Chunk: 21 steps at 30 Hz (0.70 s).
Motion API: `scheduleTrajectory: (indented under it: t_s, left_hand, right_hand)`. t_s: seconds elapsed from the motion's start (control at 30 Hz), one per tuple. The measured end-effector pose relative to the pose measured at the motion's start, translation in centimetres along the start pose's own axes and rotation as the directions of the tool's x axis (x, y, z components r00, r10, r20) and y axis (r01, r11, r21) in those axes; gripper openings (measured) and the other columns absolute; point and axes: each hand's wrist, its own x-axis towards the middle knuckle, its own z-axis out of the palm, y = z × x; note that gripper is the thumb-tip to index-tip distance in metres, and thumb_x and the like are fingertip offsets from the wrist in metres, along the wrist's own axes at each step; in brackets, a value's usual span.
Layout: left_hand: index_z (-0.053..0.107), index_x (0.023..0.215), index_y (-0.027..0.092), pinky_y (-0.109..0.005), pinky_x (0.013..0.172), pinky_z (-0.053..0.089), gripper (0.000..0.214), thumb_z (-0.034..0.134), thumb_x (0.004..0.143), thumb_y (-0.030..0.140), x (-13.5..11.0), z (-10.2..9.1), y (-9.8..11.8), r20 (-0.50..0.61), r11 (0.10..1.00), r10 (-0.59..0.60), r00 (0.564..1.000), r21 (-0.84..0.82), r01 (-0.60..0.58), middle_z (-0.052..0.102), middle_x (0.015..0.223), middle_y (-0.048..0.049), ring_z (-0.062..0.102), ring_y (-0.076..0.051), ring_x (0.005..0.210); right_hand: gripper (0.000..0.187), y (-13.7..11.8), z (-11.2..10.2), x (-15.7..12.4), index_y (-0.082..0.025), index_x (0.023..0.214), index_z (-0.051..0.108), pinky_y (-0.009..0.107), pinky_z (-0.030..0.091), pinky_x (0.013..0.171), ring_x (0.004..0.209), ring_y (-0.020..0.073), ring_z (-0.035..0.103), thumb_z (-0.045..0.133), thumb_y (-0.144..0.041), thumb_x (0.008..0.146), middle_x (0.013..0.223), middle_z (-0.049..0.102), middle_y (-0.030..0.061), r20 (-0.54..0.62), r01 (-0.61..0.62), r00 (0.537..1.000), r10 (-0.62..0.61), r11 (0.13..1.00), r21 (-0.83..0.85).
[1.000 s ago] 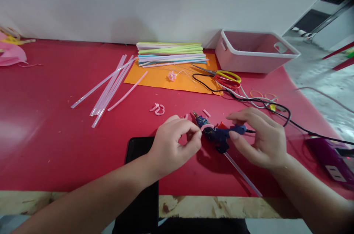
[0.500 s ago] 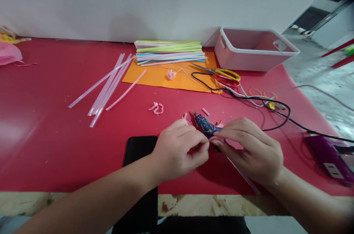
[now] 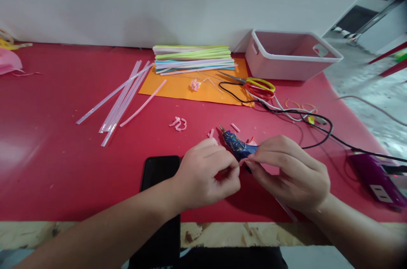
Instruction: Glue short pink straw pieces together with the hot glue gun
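Observation:
Between my two hands is a small curled piece of pink straw (image 3: 243,161), its ends mostly covered by fingers. My left hand (image 3: 208,173) pinches one end between thumb and forefinger. On the other end, the thumb and fingertips of my right hand (image 3: 289,172) are closed. Just behind them lies a blue glue gun (image 3: 237,144), its nozzle pointing up and left and its rear hidden by my right hand. Short pink straw cuttings (image 3: 235,127) lie close to the nozzle. A clear stick (image 3: 286,210) runs out beneath my right hand.
A black phone (image 3: 160,171) lies under my left forearm. Pink straws (image 3: 122,103), curled scraps (image 3: 178,123) and a pink flower (image 3: 195,85) lie farther back. Colored straws (image 3: 193,59), scissors (image 3: 259,86), cables (image 3: 318,118), a pink bin (image 3: 286,67) and a purple power strip (image 3: 378,182) stand around.
My right hand has shifted slightly right and turned a little, with the pink straw piece still in its fingertips. My left hand stays almost in place. The whole view has moved slightly.

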Motion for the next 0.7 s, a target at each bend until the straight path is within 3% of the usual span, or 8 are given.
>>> scheduleTrajectory:
  t_s: [0.3,0.4,0.47,0.53,0.6,0.7]
  left_hand:
    - [0.053,0.061,0.017,-0.023,0.057,0.036,0.016,0.061,0.07,0.005,0.1,0.0,0.4,-0.004,0.975,-0.147,0.989,-0.171,0.144,0.053,0.056,0.0037,0.042,-0.01,0.056]
    - [0.055,0.061,0.016,-0.022,0.057,0.036,0.016,0.061,0.071,0.006,0.1,0.0,0.5,0.018,0.957,-0.189,0.982,-0.222,0.189,0.053,0.056,0.0038,0.043,-0.009,0.056]
    - [0.058,0.064,0.016,-0.022,0.057,0.036,0.013,0.062,0.076,0.01,0.3,-0.2,0.6,0.074,0.911,-0.27,0.96,-0.304,0.28,0.055,0.058,0.0032,0.043,-0.009,0.056]
    - [0.063,0.075,0.015,-0.021,0.055,0.036,0.01,0.06,0.084,0.019,0.5,-0.4,0.5,0.196,0.783,-0.401,0.895,-0.433,0.446,0.06,0.066,0.0013,0.046,-0.009,0.057]
    - [0.065,0.086,0.016,-0.02,0.052,0.035,0.018,0.057,0.09,0.031,0.8,-0.5,0.4,0.386,0.546,-0.493,0.78,-0.562,0.622,0.064,0.074,-0.0011,0.048,-0.009,0.059]
    - [0.062,0.088,0.017,-0.016,0.045,0.033,0.027,0.06,0.089,0.044,1.2,-0.6,0.2,0.642,0.183,-0.455,0.617,-0.611,0.77,0.068,0.079,-0.0034,0.049,-0.008,0.058]
  right_hand:
    - [0.027,0.4,0.3,-1.1,-0.019,0.089,0.064,0.034,0.055,0.059,0.065,0.016,0.06,0.075,-0.001,0.072,0.074,0.065,0.0024,-0.017,0.089,0.996,-0.09,0.995,-0.052]
    - [0.029,0.5,0.1,-1.3,-0.018,0.091,0.066,0.035,0.057,0.061,0.068,0.017,0.061,0.076,0.0,0.071,0.079,0.066,0.0041,-0.019,0.133,0.991,-0.134,0.989,-0.066]
    - [0.029,0.5,-0.2,-1.2,-0.019,0.093,0.067,0.036,0.056,0.061,0.069,0.0175,0.061,0.075,0.0,0.072,0.08,0.065,0.0044,-0.024,0.104,0.994,-0.106,0.993,-0.059]
    - [0.031,0.6,-0.4,-0.9,-0.02,0.096,0.067,0.036,0.054,0.059,0.069,0.0174,0.06,0.073,0.0,0.074,0.08,0.063,0.0035,-0.06,0.063,0.996,-0.066,0.997,-0.038]
    - [0.033,0.7,-0.5,-0.7,-0.019,0.1,0.067,0.035,0.052,0.057,0.068,0.0171,0.059,0.071,0.002,0.075,0.08,0.062,0.0032,-0.103,0.063,0.993,-0.063,0.998,-0.005]
    - [0.035,0.9,-0.4,-0.7,-0.018,0.103,0.067,0.035,0.051,0.057,0.067,0.0162,0.058,0.071,0.003,0.075,0.081,0.061,0.0031,-0.13,0.1,0.987,-0.095,0.994,0.036]
